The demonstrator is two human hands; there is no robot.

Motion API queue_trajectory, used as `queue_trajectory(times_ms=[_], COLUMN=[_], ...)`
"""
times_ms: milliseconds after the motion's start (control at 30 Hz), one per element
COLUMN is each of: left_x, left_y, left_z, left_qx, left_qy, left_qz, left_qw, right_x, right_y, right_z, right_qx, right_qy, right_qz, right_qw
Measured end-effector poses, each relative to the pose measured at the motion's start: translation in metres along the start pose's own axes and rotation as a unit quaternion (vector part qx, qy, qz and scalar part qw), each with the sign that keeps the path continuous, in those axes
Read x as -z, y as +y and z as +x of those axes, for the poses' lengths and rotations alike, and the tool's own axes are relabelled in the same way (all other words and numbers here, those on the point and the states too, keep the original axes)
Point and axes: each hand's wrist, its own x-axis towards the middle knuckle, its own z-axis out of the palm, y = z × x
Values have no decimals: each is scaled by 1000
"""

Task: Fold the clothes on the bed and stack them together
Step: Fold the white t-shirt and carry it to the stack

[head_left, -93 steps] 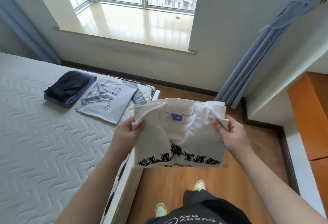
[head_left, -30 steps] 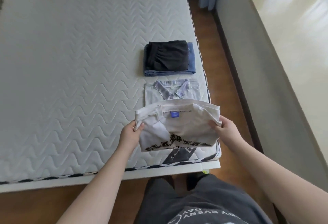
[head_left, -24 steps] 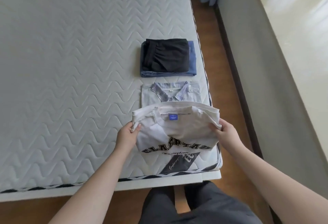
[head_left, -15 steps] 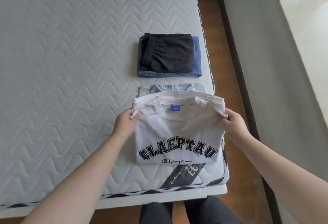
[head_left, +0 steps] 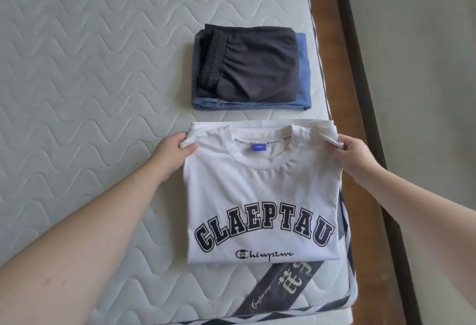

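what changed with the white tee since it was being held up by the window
The white T-shirt came down from mid-air beside the bed onto the mattress, covering the light collared shirt that lay there. The left hand and right hand still pinch its shoulder corners. The black-on-blue folded pile stayed put.

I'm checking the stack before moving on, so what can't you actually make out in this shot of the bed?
All in the head view:
- Anything under the white T-shirt: it covers whatever lies beneath.
- Blue garment: mostly hidden by the black shorts; type unclear.
- Left hand and right hand: fingertips tucked into the shirt's shoulders.
- Mattress label: upper end hidden by the shirt's hem.
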Motion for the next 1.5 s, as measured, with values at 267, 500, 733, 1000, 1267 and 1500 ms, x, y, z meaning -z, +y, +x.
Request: queue_trajectory(times_ms=[267, 500, 733, 1000, 1267, 1500], left_x=[-18, -30, -39, -65, -90, -84], left_y=[-22, -17, -21, -73, -144, -146], left_z=[46, 86, 82, -36, -135, -172], left_qx=[70, 67, 100, 97, 159, 144], left_qy=[35, 153, 153, 160, 102, 36], left_qz=[-140, -36, -71, -47, -11, 58], left_qw=[987, 985, 981, 981, 982, 987], right_x=[-30, -39, -35, -35, -41, -46], right_y=[4, 15, 23, 76, 120, 119], right_z=[50, 63, 54, -47, -122, -167], right_qx=[-22, -29, -63, -80, -117, -115], right_qy=[-4, 93, 93, 36, -23, -49], right_qz=[-3, 27, 17, -86, -127, -140], right_qw=[1000, 995, 994, 992, 985, 982])
